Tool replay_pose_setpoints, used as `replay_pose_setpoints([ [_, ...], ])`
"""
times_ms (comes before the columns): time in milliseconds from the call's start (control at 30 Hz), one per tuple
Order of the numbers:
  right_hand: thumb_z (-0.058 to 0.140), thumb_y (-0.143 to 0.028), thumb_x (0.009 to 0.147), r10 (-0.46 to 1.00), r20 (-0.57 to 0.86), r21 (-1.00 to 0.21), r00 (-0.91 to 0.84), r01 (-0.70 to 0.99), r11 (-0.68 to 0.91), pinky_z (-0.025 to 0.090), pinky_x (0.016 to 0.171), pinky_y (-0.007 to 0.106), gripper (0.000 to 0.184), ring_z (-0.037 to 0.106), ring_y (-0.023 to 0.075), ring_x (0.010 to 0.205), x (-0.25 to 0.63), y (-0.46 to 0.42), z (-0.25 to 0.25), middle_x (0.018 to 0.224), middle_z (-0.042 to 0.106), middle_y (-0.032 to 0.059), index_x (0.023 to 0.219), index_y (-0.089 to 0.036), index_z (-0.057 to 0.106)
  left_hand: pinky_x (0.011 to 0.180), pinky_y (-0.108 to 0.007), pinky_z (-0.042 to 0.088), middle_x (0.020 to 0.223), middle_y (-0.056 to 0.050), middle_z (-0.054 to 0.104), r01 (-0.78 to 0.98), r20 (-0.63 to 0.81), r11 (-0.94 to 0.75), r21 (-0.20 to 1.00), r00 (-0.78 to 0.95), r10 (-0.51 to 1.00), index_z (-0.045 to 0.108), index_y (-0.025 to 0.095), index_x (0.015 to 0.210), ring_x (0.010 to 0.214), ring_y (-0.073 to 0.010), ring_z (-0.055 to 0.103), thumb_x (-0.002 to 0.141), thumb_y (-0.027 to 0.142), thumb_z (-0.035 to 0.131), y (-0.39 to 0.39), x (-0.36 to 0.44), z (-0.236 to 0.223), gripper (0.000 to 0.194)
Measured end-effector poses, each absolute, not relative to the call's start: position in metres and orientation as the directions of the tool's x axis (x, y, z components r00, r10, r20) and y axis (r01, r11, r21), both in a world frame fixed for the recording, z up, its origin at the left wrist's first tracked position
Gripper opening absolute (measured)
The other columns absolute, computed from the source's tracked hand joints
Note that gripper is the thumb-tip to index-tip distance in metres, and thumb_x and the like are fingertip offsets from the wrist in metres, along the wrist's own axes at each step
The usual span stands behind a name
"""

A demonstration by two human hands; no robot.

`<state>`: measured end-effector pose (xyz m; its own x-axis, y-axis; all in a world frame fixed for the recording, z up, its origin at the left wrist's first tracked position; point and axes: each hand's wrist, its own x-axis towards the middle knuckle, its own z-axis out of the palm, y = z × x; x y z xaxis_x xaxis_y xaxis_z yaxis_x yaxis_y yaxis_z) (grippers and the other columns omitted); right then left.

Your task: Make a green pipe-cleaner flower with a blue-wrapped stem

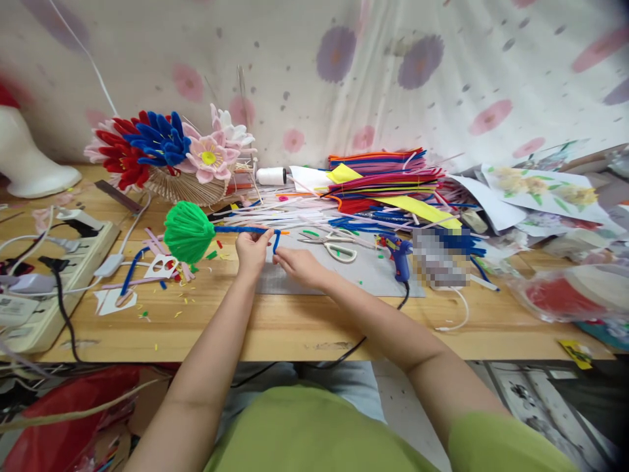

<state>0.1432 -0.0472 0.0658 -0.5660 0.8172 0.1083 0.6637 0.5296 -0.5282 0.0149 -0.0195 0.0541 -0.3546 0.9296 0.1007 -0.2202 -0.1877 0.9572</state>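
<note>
My left hand [253, 249] pinches a blue stem [228, 229] that runs sideways over the table. At the stem's left end sits a bright green, fan-shaped fuzzy head [189, 232]; a short orange tip [284, 233] pokes out at the right end. A blue pipe cleaner [276, 241] hangs down from the stem near that end. Its lower end is between the closed fingers of my right hand [297, 263]. Just right of my hands, scissors [337, 244] lie on a grey mat [319, 285].
A blue glue gun [399, 255] rests on the mat's right side, its cord running off the front edge. Bundles of pipe cleaners [388, 183] are piled behind. Fuzzy flowers [164, 139] stand at the back left, a power strip [73, 278] at the left. Scraps litter the wood table [196, 334].
</note>
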Motion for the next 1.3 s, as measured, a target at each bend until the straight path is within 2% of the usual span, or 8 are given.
replay_pose_setpoints([
  [100,0.036,-0.027,0.086,0.818,0.203,-0.462,-0.539,0.684,0.565,0.033,0.066,0.023,0.024,0.054,0.0142,0.073,0.156,-0.036,0.094,0.082,0.064,0.0034,0.086,-0.019,0.059,0.045,-0.019,0.043,0.057,0.002,0.058,-0.16,0.116,-0.174,0.972,-0.318,0.941,0.056,0.014,0.067,0.051,-0.0083,0.053,0.049,0.026,0.074,-0.019,0.006,0.052,0.028],
  [233,0.036,-0.03,0.087,0.862,0.307,-0.558,-0.404,0.657,0.507,0.033,0.066,0.022,0.027,0.052,0.0132,0.072,0.173,0.0,0.103,0.079,0.062,0.0022,0.081,-0.018,0.059,0.041,-0.018,0.041,0.051,0.004,0.054,-0.265,0.094,-0.15,0.952,-0.211,0.973,0.055,0.014,0.065,0.046,-0.0069,0.049,0.046,0.026,0.075,-0.02,0.0,0.061,0.03],
  [400,0.034,-0.026,0.087,0.896,0.197,-0.584,-0.397,0.686,0.433,0.032,0.063,0.023,0.025,0.051,0.0132,0.067,0.155,-0.008,0.063,0.073,0.06,0.0013,0.082,-0.018,0.057,0.041,-0.017,0.038,0.044,0.008,0.046,-0.426,0.047,-0.127,0.896,-0.193,0.98,0.055,0.014,0.066,0.039,-0.0032,0.04,0.048,0.027,0.074,-0.02,0.01,0.068,0.029],
  [567,0.031,-0.028,0.089,0.853,0.224,-0.495,-0.472,0.699,0.517,0.031,0.062,0.023,0.025,0.051,0.0128,0.064,0.142,-0.043,0.058,0.076,0.062,0.0015,0.088,-0.02,0.055,0.044,-0.018,0.042,0.058,0.003,0.056,-0.256,0.109,-0.212,0.943,-0.364,0.925,0.055,0.014,0.065,0.049,-0.0064,0.051,0.049,0.025,0.073,-0.015,0.011,0.061,0.027],
  [733,0.033,-0.034,0.089,0.876,0.335,-0.497,-0.348,0.724,0.478,0.03,0.061,0.023,0.029,0.05,0.0135,0.063,0.164,-0.014,0.087,0.07,0.059,0.0021,0.082,-0.019,0.056,0.04,-0.017,0.038,0.058,0.002,0.057,-0.171,0.134,-0.183,0.968,-0.264,0.955,0.056,0.014,0.067,0.051,-0.0082,0.053,0.05,0.024,0.072,-0.014,0.0,0.06,0.025],
  [1000,0.03,-0.03,0.089,0.911,0.12,-0.616,-0.394,0.691,0.38,0.032,0.062,0.023,0.028,0.051,0.0129,0.064,0.152,-0.024,0.046,0.07,0.058,0.001,0.081,-0.019,0.055,0.039,-0.017,0.036,0.053,0.004,0.052,-0.281,0.106,-0.174,0.944,-0.24,0.965,0.055,0.014,0.065,0.045,-0.0054,0.046,0.05,0.024,0.072,-0.017,0.007,0.059,0.025],
  [1133,0.031,-0.029,0.089,0.859,0.216,-0.522,-0.464,0.689,0.503,0.032,0.065,0.024,0.026,0.053,0.0139,0.069,0.149,-0.042,0.057,0.077,0.061,0.0027,0.088,-0.02,0.055,0.042,-0.017,0.04,0.06,0.002,0.056,-0.182,0.144,-0.22,0.959,-0.358,0.923,0.055,0.014,0.068,0.05,-0.0064,0.051,0.052,0.024,0.071,-0.015,0.007,0.052,0.024],
  [1300,0.036,-0.031,0.087,0.871,0.327,-0.528,-0.367,0.694,0.49,0.032,0.064,0.023,0.026,0.052,0.0142,0.072,0.171,-0.009,0.084,0.077,0.062,0.003,0.081,-0.019,0.057,0.037,-0.017,0.035,0.053,0.004,0.053,-0.167,0.151,-0.186,0.968,-0.205,0.967,0.054,0.014,0.065,0.042,-0.0053,0.046,0.05,0.024,0.073,-0.013,0.0,0.058,0.026],
])
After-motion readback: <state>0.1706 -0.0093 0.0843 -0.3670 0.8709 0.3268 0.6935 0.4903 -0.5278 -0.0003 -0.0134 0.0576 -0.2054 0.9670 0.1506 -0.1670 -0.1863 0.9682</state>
